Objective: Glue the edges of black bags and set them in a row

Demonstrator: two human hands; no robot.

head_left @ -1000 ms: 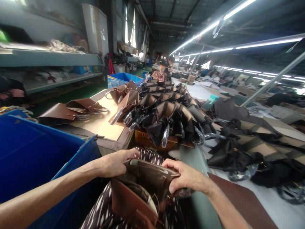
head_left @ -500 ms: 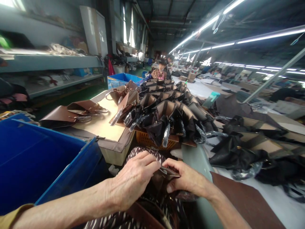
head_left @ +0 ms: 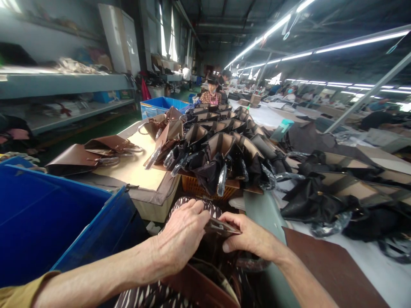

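A dark brown bag (head_left: 205, 284) rests open on the lap, over patterned cloth. Above its opening, my right hand (head_left: 245, 235) pinches the end of a flat brown piece (head_left: 223, 227) between thumb and fingers. My left hand (head_left: 184, 235) is closed at the other end of that piece, its fingertips curled down and partly hidden. A plastic-wrapped handle (head_left: 253, 262) shows below my right hand.
Many black bags (head_left: 221, 147) crowd the table ahead, with more black bags (head_left: 324, 201) to the right. Brown bags (head_left: 75, 158) lie front left, beyond a blue bin (head_left: 48, 214). A brown sheet (head_left: 327, 265) lies at right. A person (head_left: 211, 94) sits beyond the bags.
My left hand has shifted slightly left and up, and more of the flat brown piece shows between the hands. More of the bag's opening shows below. The view has shifted slightly.
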